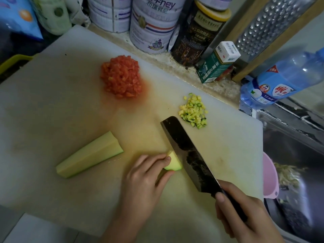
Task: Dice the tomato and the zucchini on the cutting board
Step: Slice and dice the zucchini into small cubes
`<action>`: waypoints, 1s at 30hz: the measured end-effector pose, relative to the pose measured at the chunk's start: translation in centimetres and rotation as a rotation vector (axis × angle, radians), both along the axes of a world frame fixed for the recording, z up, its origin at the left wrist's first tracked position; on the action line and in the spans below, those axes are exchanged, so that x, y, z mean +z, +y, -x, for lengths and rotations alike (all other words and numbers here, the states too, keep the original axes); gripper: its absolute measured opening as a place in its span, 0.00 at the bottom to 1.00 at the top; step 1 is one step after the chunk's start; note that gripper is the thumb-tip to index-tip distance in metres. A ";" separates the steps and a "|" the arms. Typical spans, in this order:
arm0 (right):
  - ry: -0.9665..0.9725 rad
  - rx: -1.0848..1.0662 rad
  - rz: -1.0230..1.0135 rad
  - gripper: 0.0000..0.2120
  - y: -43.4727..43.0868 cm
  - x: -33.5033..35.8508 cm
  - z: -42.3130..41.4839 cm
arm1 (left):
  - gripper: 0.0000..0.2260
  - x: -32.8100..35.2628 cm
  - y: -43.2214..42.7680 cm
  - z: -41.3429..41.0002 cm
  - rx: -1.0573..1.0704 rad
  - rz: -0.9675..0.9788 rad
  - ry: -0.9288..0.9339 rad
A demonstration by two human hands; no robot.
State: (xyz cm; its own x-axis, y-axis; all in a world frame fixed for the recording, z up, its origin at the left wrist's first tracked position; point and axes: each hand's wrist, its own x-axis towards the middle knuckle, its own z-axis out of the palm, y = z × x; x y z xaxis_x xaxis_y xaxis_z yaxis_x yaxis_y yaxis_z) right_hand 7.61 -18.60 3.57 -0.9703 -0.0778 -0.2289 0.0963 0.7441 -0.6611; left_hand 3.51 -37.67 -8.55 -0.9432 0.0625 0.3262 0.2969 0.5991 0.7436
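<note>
A heap of diced tomato (121, 77) lies at the back of the white cutting board (52, 106). A small pile of diced zucchini (192, 111) lies to its right. A long zucchini wedge (89, 156) rests at the front left. My left hand (145, 179) pinches a short zucchini piece (174, 163) near the board's middle front. My right hand (245, 213) grips the handle of a dark cleaver (185, 151), whose blade stands against the right side of that piece.
Tins (152, 23), a dark jar (198, 32) and a green box (217, 64) line the back edge. A grater (273, 27) leans at the right rear. A plastic bottle (287, 79) lies right of the board. A pink bowl (270, 178) sits in the sink.
</note>
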 end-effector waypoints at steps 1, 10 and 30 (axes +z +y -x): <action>0.011 0.021 -0.030 0.15 -0.1 0.2 0.0 | 0.11 0.0 0.0 0.0 0.003 -0.013 0.003; -0.011 -0.030 0.001 0.23 -0.2 -0.8 -0.3 | 0.09 -0.2 -0.1 -0.1 0.004 -0.071 -0.005; 0.069 0.309 -0.496 0.17 -0.2 -0.8 0.9 | 0.07 -0.4 0.3 -0.4 0.016 -0.067 0.025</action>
